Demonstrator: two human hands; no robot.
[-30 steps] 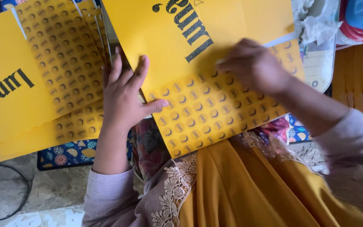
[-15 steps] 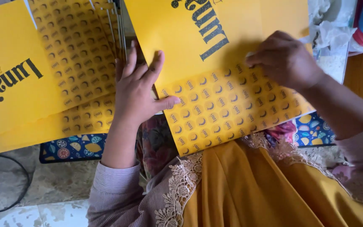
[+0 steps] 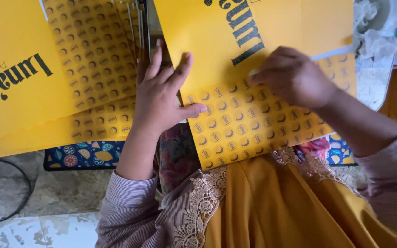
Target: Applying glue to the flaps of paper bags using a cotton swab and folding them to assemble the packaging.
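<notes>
A yellow printed sheet with black lettering and rows of small round marks lies in front of me, partly folded over itself. My left hand presses flat on its left edge, fingers spread and thumb lying across the patterned part. My right hand is curled, fingertips pressing along the fold line where the plain flap meets the patterned part. Something small and white shows at its fingertips; I cannot tell what it is.
A stack of similar yellow sheets lies to the left. Under them is a blue mat with a fruit pattern. Crumpled white plastic sits at the top right. A black cable loops on the stone floor at left.
The view has shifted, so everything sits further right and lower. My right hand has slid left along the fold line. My left hand stays pressed on the sheet.
</notes>
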